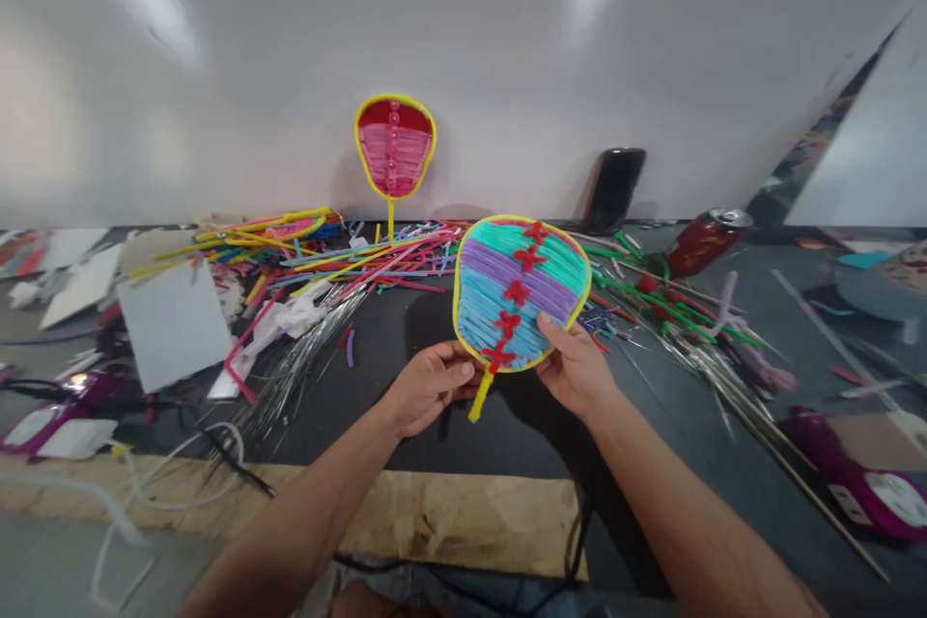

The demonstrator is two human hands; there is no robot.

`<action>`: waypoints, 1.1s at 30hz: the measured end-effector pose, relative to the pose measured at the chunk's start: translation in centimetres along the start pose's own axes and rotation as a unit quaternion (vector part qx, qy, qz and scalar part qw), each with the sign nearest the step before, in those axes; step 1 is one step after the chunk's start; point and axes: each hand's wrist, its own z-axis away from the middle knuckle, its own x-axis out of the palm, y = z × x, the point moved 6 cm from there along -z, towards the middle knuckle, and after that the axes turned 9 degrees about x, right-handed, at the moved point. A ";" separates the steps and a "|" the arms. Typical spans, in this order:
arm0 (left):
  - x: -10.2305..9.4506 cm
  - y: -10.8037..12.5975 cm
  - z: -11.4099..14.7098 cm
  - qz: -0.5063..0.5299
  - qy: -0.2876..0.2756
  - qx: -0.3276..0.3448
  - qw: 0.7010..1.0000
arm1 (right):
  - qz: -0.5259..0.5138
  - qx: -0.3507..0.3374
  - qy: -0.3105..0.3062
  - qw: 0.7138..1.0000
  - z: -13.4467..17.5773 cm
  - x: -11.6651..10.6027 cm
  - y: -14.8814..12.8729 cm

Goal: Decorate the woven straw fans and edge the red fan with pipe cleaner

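Observation:
Both hands hold a hand fan [484, 294] made of pipe cleaners, tilted above the dark table. Its face has green, purple and blue bands, a yellow rim and a line of red flower shapes. My left hand [438, 384] is closed on the lower rim beside the short yellow handle [479, 398]. On the lower right edge, my right hand [575, 369] pinches the fan, thumb on the front and fingers behind. A second fan [395, 150], pink and red with a yellow rim, stands upright against the white board.
Loose pipe cleaners [377, 256] and thin wires [304, 357] lie behind and left. Green stems [681, 309] lie right, near a red can [706, 241] and a phone [614, 190] leaning on the board [507, 48]. Purple tools [855, 473] and cables [238, 449] flank the table.

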 end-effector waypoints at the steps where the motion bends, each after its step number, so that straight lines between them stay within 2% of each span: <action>1: 0.0 0.0 0.0 -0.009 0.004 -0.003 1.000 | 0.002 0.002 -0.001 1.000 0.0 0.0 0.1; 7: -0.1 -0.6 0.0 -0.036 0.020 -0.023 0.999 | 0.023 0.002 -0.006 1.000 0.2 0.3 0.4; 14: 0.1 -1.1 0.3 -0.035 0.006 -0.034 0.999 | 0.046 -0.003 -0.001 0.999 0.8 0.2 0.3; 22: 0.1 -0.3 0.2 0.044 -0.007 0.027 0.999 | 0.084 0.017 0.029 0.996 1.0 -0.2 0.7; 26: 0.0 0.1 0.3 0.076 -0.024 0.034 0.996 | 0.107 0.037 0.038 0.993 1.1 -0.6 1.2; 31: -0.1 0.2 0.5 0.084 -0.027 0.023 0.996 | 0.118 0.038 0.024 0.992 0.7 -1.1 1.8; 33: -0.4 0.6 0.4 0.088 -0.015 0.040 0.995 | 0.108 0.044 -0.003 0.993 0.6 -0.8 1.9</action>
